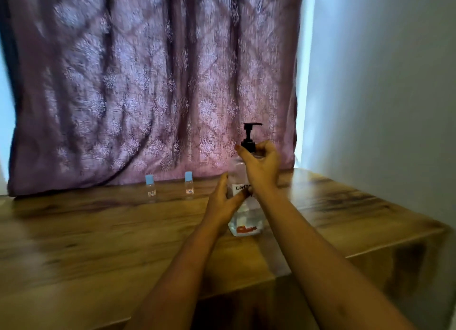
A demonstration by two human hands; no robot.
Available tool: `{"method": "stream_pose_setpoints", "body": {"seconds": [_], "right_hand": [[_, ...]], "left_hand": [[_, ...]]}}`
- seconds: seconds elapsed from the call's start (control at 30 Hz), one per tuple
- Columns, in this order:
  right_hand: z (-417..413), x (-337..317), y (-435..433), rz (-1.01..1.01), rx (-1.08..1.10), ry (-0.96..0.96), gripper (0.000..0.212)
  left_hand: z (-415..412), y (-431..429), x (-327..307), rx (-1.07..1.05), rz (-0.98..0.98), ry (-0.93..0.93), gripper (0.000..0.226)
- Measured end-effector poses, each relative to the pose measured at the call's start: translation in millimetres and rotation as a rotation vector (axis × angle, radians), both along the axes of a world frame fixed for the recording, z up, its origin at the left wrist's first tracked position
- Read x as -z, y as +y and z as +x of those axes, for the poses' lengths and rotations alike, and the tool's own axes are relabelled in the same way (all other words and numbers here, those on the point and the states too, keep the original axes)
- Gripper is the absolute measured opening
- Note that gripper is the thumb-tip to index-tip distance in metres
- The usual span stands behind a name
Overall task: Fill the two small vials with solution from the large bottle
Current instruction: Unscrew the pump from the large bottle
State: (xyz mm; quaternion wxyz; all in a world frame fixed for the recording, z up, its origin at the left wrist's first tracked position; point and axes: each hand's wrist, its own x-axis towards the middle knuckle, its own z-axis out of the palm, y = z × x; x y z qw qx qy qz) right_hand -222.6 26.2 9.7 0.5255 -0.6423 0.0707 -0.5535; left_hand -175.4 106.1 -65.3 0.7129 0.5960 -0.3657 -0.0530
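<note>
The big bottle [246, 222] stands upright on the wooden table [98, 231], a little right of the middle of the frame. It is clear, and it has a black pump [250, 134] on top. The pump's spout points to the right.

Both hands are on the bottle. The left hand [222, 202] holds the bottle's left side, with its fingers bent round it and its thumb lying across the white label [240, 188]. The right hand [261, 168] is higher up. Its fingers are curled round the black neck just under the pump. The hands and the right arm hide much of the bottle, so only a few letters of the label can be read. A red mark shows near the bottom of the bottle.

The two small vials stand to the left of the bottle, farther back, close to the curtain. The left vial [150, 190] and the right vial [189, 186] are both upright, apart from each other, and each has a blue cap on and a tiny label. Both are well apart from the hands.

A big purple curtain [148, 82] with a leafy pattern hangs behind the table and fills the upper left and middle of the frame. A pale wall [382, 82] is on the right side.
</note>
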Motion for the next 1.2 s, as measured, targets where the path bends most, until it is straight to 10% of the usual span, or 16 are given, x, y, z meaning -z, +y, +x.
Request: {"method": "stream_pose_setpoints", "body": {"seconds": [0.33,0.67,0.93,1.2], "right_hand": [[-2.5,-2.5,12.3,0.003,0.027,0.093,0.025],[-17.4,-13.9,-16.8,-0.102,-0.422,0.258,0.023],[-6.5,-20.6,-0.1,-0.155,-0.158,0.093,0.036],[-10.7,-18.1,-19.1,-0.046,-0.537,0.136,0.027]], "left_hand": [[-1.4,17.0,-3.7,0.053,0.021,0.002,0.055],[9.2,15.9,1.0,0.035,-0.018,-0.07,0.05],[7.5,17.0,1.2,0.041,-0.01,-0.086,0.05],[8.8,17.5,1.6,0.045,-0.017,-0.11,0.047]]}}
